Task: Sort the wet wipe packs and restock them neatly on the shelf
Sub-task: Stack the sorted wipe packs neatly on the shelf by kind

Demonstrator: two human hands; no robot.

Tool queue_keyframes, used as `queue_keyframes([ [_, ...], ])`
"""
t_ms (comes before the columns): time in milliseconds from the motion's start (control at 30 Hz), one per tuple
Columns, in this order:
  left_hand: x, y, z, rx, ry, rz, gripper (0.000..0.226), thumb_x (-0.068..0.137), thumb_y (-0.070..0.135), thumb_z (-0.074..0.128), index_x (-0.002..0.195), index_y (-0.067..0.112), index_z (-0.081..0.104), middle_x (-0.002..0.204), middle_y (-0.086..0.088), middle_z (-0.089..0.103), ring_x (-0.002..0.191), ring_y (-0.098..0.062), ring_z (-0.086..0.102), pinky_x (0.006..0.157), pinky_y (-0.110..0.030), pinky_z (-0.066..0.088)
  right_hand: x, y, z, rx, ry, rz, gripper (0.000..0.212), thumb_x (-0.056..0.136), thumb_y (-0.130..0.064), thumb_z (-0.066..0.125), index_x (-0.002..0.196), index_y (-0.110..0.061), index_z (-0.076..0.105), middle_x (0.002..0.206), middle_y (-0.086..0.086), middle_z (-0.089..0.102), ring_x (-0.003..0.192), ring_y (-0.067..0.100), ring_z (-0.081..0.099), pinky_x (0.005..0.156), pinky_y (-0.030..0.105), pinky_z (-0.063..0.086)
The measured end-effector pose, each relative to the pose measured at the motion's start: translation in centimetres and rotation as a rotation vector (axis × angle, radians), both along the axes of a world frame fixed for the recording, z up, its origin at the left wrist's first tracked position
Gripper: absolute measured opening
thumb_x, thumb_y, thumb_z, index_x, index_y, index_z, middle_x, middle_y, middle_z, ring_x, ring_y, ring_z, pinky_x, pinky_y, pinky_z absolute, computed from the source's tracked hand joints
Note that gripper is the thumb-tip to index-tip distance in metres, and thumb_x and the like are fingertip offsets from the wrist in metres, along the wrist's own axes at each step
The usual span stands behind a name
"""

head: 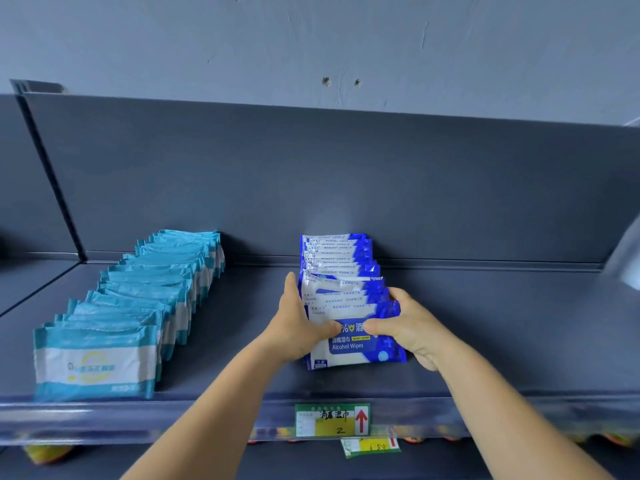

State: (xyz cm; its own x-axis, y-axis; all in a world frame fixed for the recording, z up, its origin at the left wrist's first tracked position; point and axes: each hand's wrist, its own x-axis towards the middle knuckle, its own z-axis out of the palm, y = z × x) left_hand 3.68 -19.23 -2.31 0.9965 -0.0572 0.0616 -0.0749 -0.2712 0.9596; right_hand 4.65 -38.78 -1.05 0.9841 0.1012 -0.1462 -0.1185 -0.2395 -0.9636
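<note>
A row of several blue and white alcohol wipe packs (pixel 346 271) stands on edge in the middle of the dark grey shelf (pixel 485 334), running back to the rear panel. My left hand (pixel 298 323) grips the left side of the front packs (pixel 360 351), thumb across the front pack's face. My right hand (pixel 405 323) grips their right side the same way. A second row of several teal and white wipe packs (pixel 138 306) stands on the shelf to the left, reaching from the back to the front edge.
A clear plastic rail runs along the shelf's front edge with a green and yellow price tag (pixel 332 419) under the blue packs. A second tag (pixel 370 446) hangs lower. A vertical divider (pixel 52 174) bounds the shelf at left. A blurred pale object (pixel 627 258) sits at the right edge.
</note>
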Motion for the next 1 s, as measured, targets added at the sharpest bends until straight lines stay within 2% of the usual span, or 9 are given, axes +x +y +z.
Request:
queue_keyframes([
  [67,0.0,-0.1,-0.2,0.027,0.026,-0.064,0.066,0.079,0.009,0.075,0.124,0.027,0.030,0.118,0.002,0.062,0.097,-0.010,0.068,0.079,-0.030,0.058,0.1,0.1,-0.4,-0.034,-0.023,-0.011,0.064,0.072,-0.006,0.079,0.125,-0.018,0.046,0.109,0.000,0.068,0.092,0.017,0.070,0.084,0.039,0.057],
  [167,0.4,0.1,0.6,0.154,0.014,-0.041,0.073,0.077,0.017,0.077,0.130,0.022,0.027,0.133,0.000,0.054,0.111,-0.011,0.060,0.095,-0.040,0.052,0.3,0.2,0.1,-0.183,-0.099,-0.046,0.084,0.074,-0.017,0.079,0.143,-0.021,0.032,0.129,-0.003,0.057,0.105,0.014,0.063,0.090,0.033,0.053],
  [200,0.5,0.2,1.3,0.286,-0.021,0.011,0.085,0.073,0.026,0.079,0.136,0.022,0.022,0.145,0.000,0.040,0.124,-0.013,0.050,0.102,-0.043,0.045,0.3,0.3,0.4,-0.260,-0.138,-0.053,0.092,0.074,-0.020,0.079,0.148,-0.023,0.023,0.140,-0.003,0.046,0.114,0.013,0.057,0.093,0.030,0.049],
  [267,0.7,0.5,2.5,0.731,-0.143,0.083,0.114,0.069,0.050,0.075,0.150,0.022,0.001,0.158,0.008,0.004,0.146,-0.014,0.007,0.117,-0.044,0.019,-0.2,0.5,1.0,-0.414,-0.253,-0.029,0.096,0.077,-0.022,0.075,0.151,-0.026,0.014,0.152,-0.007,0.025,0.129,0.011,0.041,0.096,0.022,0.037],
  [333,0.7,0.5,3.0,0.994,-0.263,0.011,0.108,0.073,0.063,0.063,0.152,0.022,0.002,0.160,0.011,-0.004,0.146,-0.011,-0.011,0.118,-0.040,0.006,-0.7,0.5,1.2,-0.576,-0.379,0.039,0.089,0.082,-0.025,0.070,0.151,-0.028,0.014,0.156,-0.013,0.012,0.138,0.009,0.025,0.101,0.020,0.028],
  [467,0.7,0.5,2.9,0.924,-0.113,-0.071,0.095,0.080,0.064,0.058,0.152,0.020,0.015,0.159,0.009,0.009,0.146,-0.007,0.006,0.116,-0.029,0.018,-1.1,0.4,0.7,-0.830,-0.466,0.159,0.071,0.091,-0.037,0.056,0.151,-0.029,0.018,0.158,-0.017,0.006,0.144,0.008,0.009,0.115,0.027,0.021],
  [700,0.5,0.2,3.7,1.262,-0.085,-0.154,0.115,0.075,0.074,0.054,0.152,0.014,-0.008,0.160,0.000,-0.011,0.145,-0.015,-0.019,0.116,-0.048,-0.009,-1.2,1.0,0.8,-0.972,-0.461,0.157,0.069,0.095,-0.041,0.047,0.152,-0.024,0.013,0.158,-0.013,0.005,0.144,0.013,0.011,0.115,0.033,0.023],
  [833,-0.4,-1.3,3.7,1.353,-0.208,-0.144,0.112,0.079,0.068,0.053,0.151,0.012,-0.010,0.160,-0.005,-0.013,0.145,-0.021,-0.019,0.116,-0.051,-0.005,-1.3,1.4,0.4,-1.046,-0.451,0.148,0.069,0.096,-0.043,0.042,0.153,-0.024,0.007,0.159,-0.009,0.001,0.147,0.016,0.004,0.117,0.036,0.017],
  [1000,-1.6,-2.1,2.1,1.295,-0.233,-0.210,0.103,0.085,0.058,0.054,0.151,0.016,-0.013,0.159,-0.002,-0.018,0.146,-0.018,-0.017,0.118,-0.045,-0.001,-1.4,1.8,0.8,-1.069,-0.381,0.162,0.069,0.098,-0.042,0.040,0.153,-0.024,0.002,0.160,-0.007,-0.004,0.148,0.018,-0.002,0.118,0.041,0.013],
])
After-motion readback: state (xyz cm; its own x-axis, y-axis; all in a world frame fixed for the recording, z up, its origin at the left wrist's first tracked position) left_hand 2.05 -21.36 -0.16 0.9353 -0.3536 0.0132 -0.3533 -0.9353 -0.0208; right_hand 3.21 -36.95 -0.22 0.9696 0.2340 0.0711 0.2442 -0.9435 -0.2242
